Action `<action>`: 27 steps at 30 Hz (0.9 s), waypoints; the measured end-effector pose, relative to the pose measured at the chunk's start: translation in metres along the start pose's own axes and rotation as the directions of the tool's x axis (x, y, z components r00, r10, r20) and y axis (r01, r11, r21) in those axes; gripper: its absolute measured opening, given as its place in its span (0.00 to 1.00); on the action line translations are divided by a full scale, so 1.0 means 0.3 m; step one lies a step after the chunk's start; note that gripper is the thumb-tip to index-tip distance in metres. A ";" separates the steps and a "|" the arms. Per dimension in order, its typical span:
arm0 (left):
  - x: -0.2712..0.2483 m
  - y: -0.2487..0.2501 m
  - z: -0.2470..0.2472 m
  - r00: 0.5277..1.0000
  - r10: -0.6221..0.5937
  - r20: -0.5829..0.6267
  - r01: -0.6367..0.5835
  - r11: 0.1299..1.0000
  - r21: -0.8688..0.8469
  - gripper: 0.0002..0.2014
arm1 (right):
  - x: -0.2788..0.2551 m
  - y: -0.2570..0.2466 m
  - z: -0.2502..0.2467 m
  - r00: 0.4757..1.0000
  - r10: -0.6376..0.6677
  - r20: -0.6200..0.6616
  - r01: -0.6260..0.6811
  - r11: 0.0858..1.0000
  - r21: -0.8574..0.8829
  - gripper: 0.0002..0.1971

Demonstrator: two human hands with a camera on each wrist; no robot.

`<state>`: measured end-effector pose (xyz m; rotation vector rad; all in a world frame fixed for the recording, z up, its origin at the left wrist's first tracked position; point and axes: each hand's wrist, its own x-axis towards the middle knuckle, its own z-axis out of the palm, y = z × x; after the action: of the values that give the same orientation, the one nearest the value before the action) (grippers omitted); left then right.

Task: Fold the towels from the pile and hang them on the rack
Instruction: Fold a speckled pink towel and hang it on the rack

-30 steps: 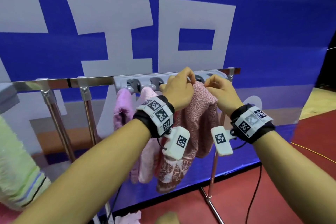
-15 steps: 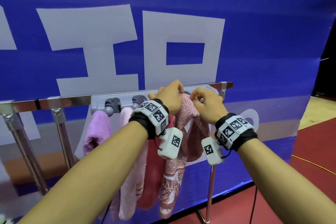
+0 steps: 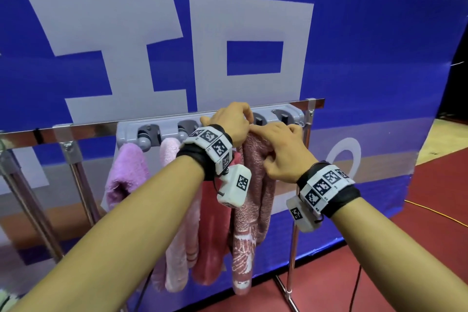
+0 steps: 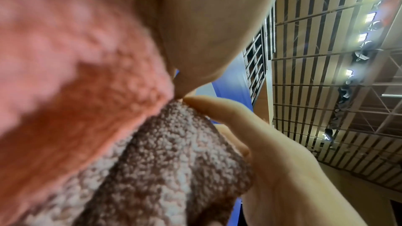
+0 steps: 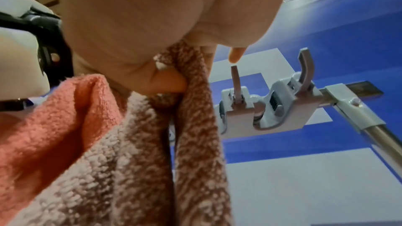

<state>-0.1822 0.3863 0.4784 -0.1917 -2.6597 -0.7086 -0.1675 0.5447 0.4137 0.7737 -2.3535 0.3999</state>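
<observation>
A mottled dusty-pink towel hangs from the grey hook strip of the chrome rack. My left hand curls over the towel's top at the strip. My right hand pinches the top right fold; in the right wrist view its thumb digs into the towel. The left wrist view shows the same towel beside a coral towel. Purple, pale pink and coral towels hang to the left.
Two bare grey hooks stand on the strip's right end, near the rack's upright pole. A blue banner hangs right behind the rack. A yellow cable and a black cable lie on the red floor.
Both hands stayed at the hook strip. The mottled towel now hangs longer and narrower, and my right hand has slid lower on its right side. The head view shifted.
</observation>
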 end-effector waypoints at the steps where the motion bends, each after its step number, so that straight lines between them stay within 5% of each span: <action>1: -0.004 -0.002 0.001 1.000 0.009 -0.005 -0.009 1.000 0.007 0.09 | -0.001 0.003 -0.002 1.000 -0.002 0.017 0.002 1.000 -0.020 0.42; 6: -0.032 -0.020 -0.002 0.992 0.116 -0.058 -0.112 0.992 0.060 0.10 | 0.003 -0.008 -0.010 1.000 0.029 0.000 -0.029 0.999 -0.021 0.34; 12: -0.121 -0.033 -0.048 0.965 0.209 -0.157 -0.228 0.967 -0.116 0.14 | 0.042 -0.027 -0.037 0.996 -0.040 -0.078 0.030 0.992 -0.124 0.27; 18: -0.174 -0.021 -0.035 0.971 0.238 -0.025 -0.238 0.970 -0.041 0.21 | 0.083 -0.064 -0.069 0.975 0.098 -0.200 -0.150 0.954 -0.261 0.13; 22: -0.159 -0.030 -0.002 0.967 0.241 0.076 -0.252 0.942 0.221 0.21 | 0.075 -0.075 -0.067 0.990 0.135 -0.029 -0.136 0.928 -0.348 0.16; 27: -0.198 -0.030 0.026 0.979 0.204 0.026 -0.199 0.903 0.381 0.15 | 0.039 -0.064 -0.039 0.979 0.160 0.128 -0.116 0.948 -0.298 0.11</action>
<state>-0.1322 0.3804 0.4448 -0.3449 -2.6498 -0.1170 -0.1576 0.5300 0.4318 0.5168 -2.5405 0.0503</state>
